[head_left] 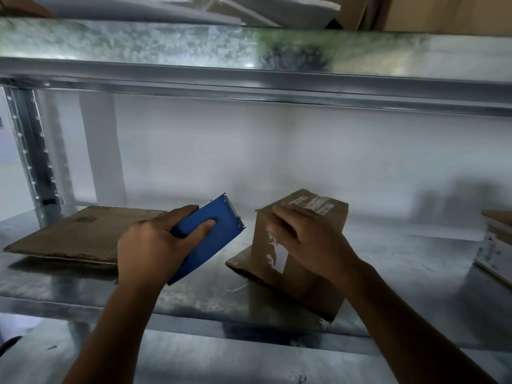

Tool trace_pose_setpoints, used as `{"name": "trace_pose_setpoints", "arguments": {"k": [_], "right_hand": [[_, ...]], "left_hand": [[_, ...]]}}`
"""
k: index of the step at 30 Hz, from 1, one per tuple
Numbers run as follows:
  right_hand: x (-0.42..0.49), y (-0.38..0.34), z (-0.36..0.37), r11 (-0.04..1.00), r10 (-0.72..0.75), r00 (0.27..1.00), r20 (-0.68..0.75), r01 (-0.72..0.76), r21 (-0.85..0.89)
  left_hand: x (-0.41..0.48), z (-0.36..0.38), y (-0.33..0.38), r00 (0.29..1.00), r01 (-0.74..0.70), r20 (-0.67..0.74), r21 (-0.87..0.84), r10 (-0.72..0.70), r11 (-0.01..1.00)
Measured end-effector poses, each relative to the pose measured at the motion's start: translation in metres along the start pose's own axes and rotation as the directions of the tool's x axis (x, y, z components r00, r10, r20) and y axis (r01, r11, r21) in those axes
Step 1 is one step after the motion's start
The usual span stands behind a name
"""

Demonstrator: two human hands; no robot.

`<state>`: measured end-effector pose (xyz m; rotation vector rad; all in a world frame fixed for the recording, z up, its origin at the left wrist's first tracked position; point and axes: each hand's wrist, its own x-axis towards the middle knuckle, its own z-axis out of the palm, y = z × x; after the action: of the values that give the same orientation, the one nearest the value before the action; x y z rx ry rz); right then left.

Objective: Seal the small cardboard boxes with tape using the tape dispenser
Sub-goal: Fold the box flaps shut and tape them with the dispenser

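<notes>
No writing can be read anywhere. The small cardboard box [313, 281] carries a pale printed label [313, 205] on its top face, with dark marks on it that are too blurred to make out as letters or numbers. Torn white label scraps [274, 252] cling to its near side, partly covered by the right hand [307, 239], and show no legible print. The flattened cardboard sheet [74, 236] to the left has a small dark printed patch [86, 218], also too smeared to read.
</notes>
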<state>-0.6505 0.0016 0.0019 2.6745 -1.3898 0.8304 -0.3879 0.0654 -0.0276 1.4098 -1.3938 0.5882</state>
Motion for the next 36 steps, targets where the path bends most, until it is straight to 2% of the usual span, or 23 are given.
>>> {"name": "trace_pose_setpoints", "arguments": {"k": [2,5,9,13,19,23,26,30,32,34,36], "right_hand": [[-0.001,0.007,0.002,0.996,0.03,0.999,-0.02,-0.031,-0.079],[-0.002,0.021,-0.002,0.996,0.032,0.999,0.027,-0.03,-0.088],[-0.001,0.035,-0.011,1.0,0.012,0.991,0.134,-0.009,-0.022],[0.002,0.043,-0.009,1.0,-0.017,0.996,0.092,0.017,0.005],[0.011,0.064,-0.019,0.995,-0.089,0.977,0.196,0.096,-0.026],[0.012,0.069,-0.017,0.992,-0.09,0.977,0.196,0.07,0.107],[0.008,0.071,-0.009,0.987,-0.078,0.992,0.102,0.062,0.149],[0.01,0.077,-0.01,0.991,-0.125,0.988,0.087,0.119,0.064],[0.012,0.082,-0.019,0.989,-0.145,0.981,0.127,0.141,0.04],[0.009,0.087,-0.031,0.992,-0.113,0.973,0.203,0.1,0.075],[0.004,0.088,-0.045,0.984,-0.052,0.978,0.2,0.017,0.175]], "left_hand": [[-0.002,0.002,0.005,0.999,-0.051,0.018,-0.004,0.051,0.999],[-0.001,0.003,0.011,0.998,-0.053,0.013,-0.064,0.054,0.997],[0.003,0.005,0.018,0.996,-0.067,0.045,-0.133,0.073,0.989],[0.008,0.005,0.018,0.994,-0.076,0.06,-0.183,0.088,0.98],[0.013,0.009,0.026,0.993,-0.073,0.075,-0.187,0.088,0.98],[0.014,0.011,0.03,0.992,-0.075,0.085,-0.199,0.094,0.977],[0.015,0.012,0.033,0.989,-0.094,0.098,-0.188,0.114,0.978],[0.018,0.012,0.037,0.988,-0.074,0.109,-0.255,0.105,0.964],[0.021,0.012,0.04,0.986,-0.102,0.101,-0.273,0.135,0.956],[0.024,0.012,0.042,0.982,-0.13,0.097,-0.273,0.161,0.953],[0.028,0.011,0.043,0.975,-0.162,0.103,-0.269,0.196,0.949]]}}
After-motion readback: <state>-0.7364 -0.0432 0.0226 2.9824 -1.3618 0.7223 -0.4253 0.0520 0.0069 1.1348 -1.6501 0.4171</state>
